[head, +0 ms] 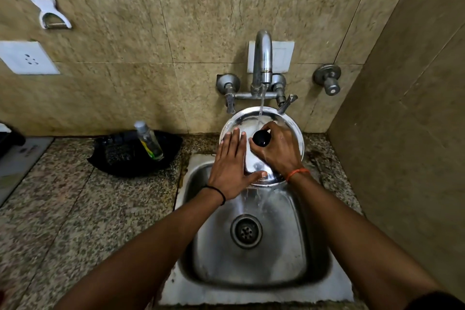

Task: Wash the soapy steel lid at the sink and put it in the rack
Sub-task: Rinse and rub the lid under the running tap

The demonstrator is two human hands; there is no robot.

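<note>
While right hand [279, 151] grips its knob, left hand [232, 166] rubs lid [251, 121].

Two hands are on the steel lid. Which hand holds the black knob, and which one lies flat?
The right hand, the one with the orange wrist thread, grips the black knob. The left hand, with the black wristband, lies flat and open on the steel lid.

lid [261, 133] under tap [263, 58], over sink [251, 272] — bottle [149, 139] left | valve [327, 78] right

Two bare forearms. The left hand [230, 171] wears a thin black wristband [217, 192]; the right hand [278, 151] wears an orange thread bracelet [297, 173].
</note>
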